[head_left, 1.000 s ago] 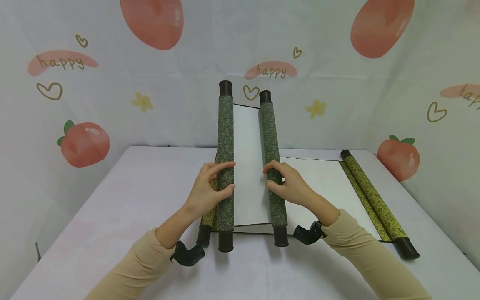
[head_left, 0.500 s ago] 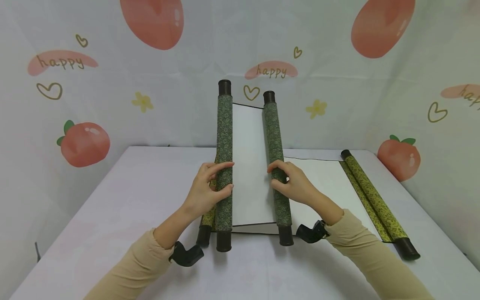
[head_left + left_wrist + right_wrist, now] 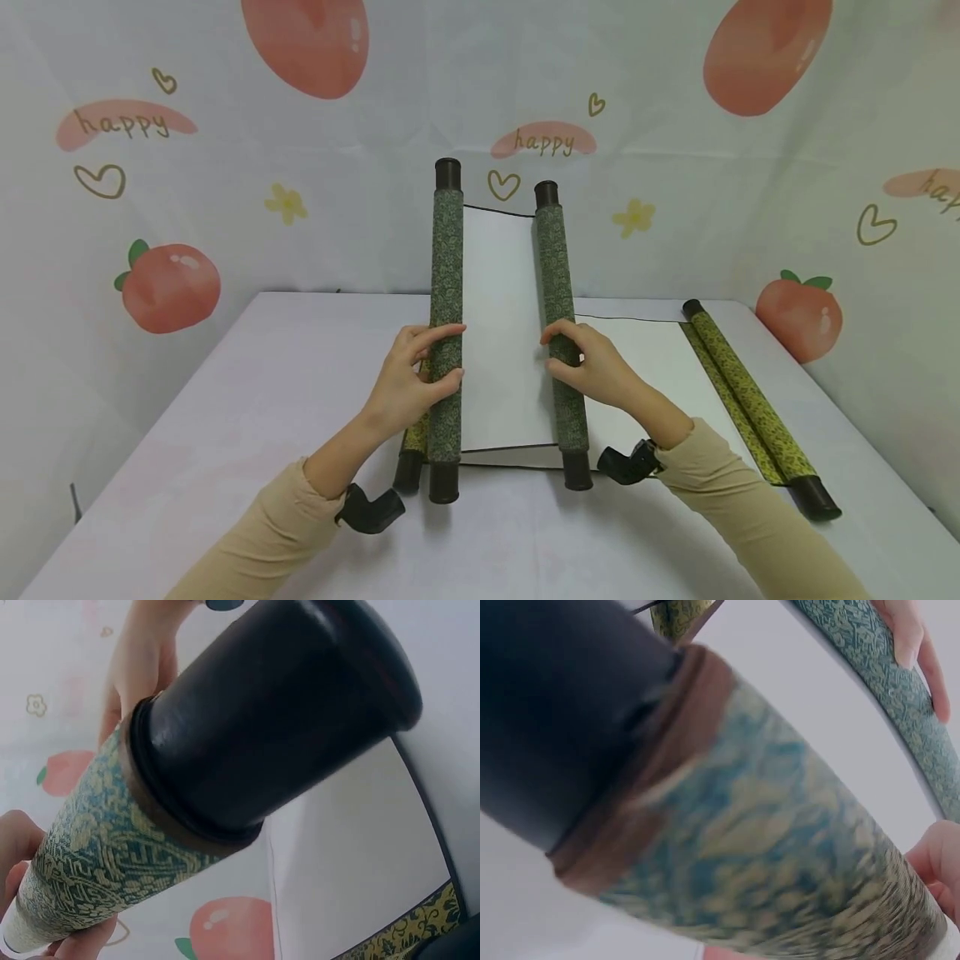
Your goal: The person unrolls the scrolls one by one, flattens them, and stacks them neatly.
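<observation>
Both hands hold a green-patterned hanging scroll, its white paper (image 3: 502, 333) stretched between two rolls with dark end knobs. My left hand (image 3: 408, 379) grips the left roll (image 3: 447, 275), thumb and fingers around it. My right hand (image 3: 600, 371) pinches the right roll (image 3: 555, 258) between thumb and fingers. Close up in the left wrist view is a black end knob (image 3: 270, 720); the right wrist view has the brocade roll (image 3: 765, 847) up close. Below the green scroll, a yellow-patterned scroll lies unrolled on the table, its right roll (image 3: 753, 400) in sight and its left one partly hidden.
The white table (image 3: 247, 450) extends to both sides and in front of the scrolls. Behind it hangs a white cloth (image 3: 405, 100) printed with fruit, hearts and flowers. A dark camera mount (image 3: 371, 510) sits on the left wrist, another (image 3: 626, 463) on the right.
My right hand has moved right with the right roll, and my left hand slightly left with its roll. The gap between the rolls is wider, and more white paper shows.
</observation>
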Available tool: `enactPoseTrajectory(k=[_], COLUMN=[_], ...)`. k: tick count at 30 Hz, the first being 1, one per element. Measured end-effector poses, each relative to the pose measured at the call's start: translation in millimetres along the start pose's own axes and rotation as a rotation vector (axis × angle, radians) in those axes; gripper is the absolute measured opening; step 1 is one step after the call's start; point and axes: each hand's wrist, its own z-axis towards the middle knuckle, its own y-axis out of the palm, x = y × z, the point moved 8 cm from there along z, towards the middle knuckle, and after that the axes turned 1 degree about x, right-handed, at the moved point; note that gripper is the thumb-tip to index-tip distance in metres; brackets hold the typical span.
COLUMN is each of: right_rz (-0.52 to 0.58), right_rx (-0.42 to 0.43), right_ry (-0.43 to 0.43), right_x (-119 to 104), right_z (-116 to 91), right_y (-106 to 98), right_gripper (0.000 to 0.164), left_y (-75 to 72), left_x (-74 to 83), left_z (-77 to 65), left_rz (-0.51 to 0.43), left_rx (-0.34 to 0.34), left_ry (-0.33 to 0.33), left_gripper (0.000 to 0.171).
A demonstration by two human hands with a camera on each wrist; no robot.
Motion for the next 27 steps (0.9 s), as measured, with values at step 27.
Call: enactPoseTrajectory(k=[27], right_rz=[-0.033], right_rx=[0.017], right_ry=[-0.007], right_x=[17], right_z=[-6], right_y=[-8], right_gripper=[0.021], left_y=[1.5], left_x=[0.7], left_z=[-1.1], left_rz=[0.026], left_rx=[0.001], left_ry=[0.008], left_gripper=[0.05])
